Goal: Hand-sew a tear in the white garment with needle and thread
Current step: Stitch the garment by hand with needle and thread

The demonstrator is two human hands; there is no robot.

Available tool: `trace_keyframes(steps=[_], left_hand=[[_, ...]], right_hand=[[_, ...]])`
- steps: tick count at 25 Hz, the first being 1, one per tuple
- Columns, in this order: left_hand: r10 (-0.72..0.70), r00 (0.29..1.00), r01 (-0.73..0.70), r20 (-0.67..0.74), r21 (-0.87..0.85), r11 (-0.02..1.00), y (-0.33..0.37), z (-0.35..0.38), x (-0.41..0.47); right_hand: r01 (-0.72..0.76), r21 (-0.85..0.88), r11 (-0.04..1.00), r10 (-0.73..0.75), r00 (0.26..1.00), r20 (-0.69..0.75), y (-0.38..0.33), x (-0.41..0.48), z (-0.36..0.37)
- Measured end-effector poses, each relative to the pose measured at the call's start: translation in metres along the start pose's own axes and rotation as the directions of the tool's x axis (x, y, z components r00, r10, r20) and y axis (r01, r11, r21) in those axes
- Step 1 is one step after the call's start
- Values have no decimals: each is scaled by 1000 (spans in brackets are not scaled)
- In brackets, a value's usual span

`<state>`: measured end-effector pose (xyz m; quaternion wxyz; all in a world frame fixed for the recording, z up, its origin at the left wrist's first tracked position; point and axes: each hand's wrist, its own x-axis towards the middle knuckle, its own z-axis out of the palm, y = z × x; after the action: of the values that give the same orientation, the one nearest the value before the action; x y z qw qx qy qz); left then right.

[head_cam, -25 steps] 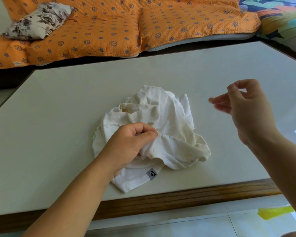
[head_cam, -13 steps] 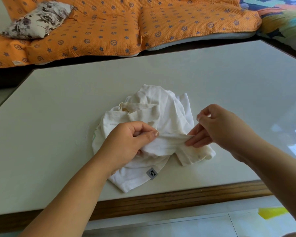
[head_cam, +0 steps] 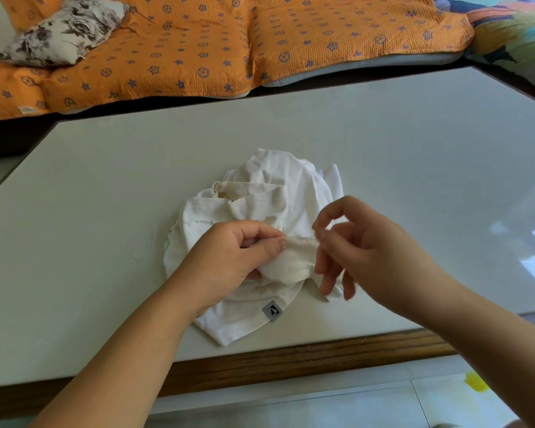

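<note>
The white garment [head_cam: 260, 199] lies crumpled near the front of the pale table [head_cam: 105, 180], with a small grey label [head_cam: 272, 311] on its near hem. My left hand [head_cam: 232, 261] pinches a raised fold of the cloth between thumb and forefinger. My right hand [head_cam: 362, 251] hovers at the fold's right end, thumb and forefinger closed together at the cloth where a thin needle seems to show; the other fingers hang spread over the fabric. A faint loose thread [head_cam: 152, 242] trails on the table left of the garment.
An orange patterned quilt [head_cam: 229, 41] and a floral pillow [head_cam: 62, 32] lie on a couch behind the table. The table's wooden front edge [head_cam: 291, 359] runs just below the garment. Tiled floor shows below it.
My right hand came down from the air at the right to the fold, then shifted up to pinch at its top edge. My left hand kept its pinch on the cloth.
</note>
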<state>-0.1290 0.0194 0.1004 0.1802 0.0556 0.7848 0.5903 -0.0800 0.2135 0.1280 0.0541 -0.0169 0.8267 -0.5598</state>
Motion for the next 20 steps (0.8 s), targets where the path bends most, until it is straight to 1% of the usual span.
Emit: trace_keyframes(steps=[3, 10, 15, 20], left_hand=[[-13, 1000, 13, 14, 4, 1000, -1, -2, 1], [5, 1000, -4, -13, 40, 999, 0, -2, 0], [18, 1000, -17, -23, 54, 998, 0, -2, -1], [69, 997, -65, -41, 86, 994, 0, 0, -3]], right_hand=[[-54, -44, 998, 57, 996, 69, 7, 2, 6], [-80, -93, 992, 88, 993, 77, 15, 9, 12], [-91, -83, 992, 97, 992, 76, 15, 9, 14], [-100, -74, 992, 105, 992, 71, 14, 10, 15]])
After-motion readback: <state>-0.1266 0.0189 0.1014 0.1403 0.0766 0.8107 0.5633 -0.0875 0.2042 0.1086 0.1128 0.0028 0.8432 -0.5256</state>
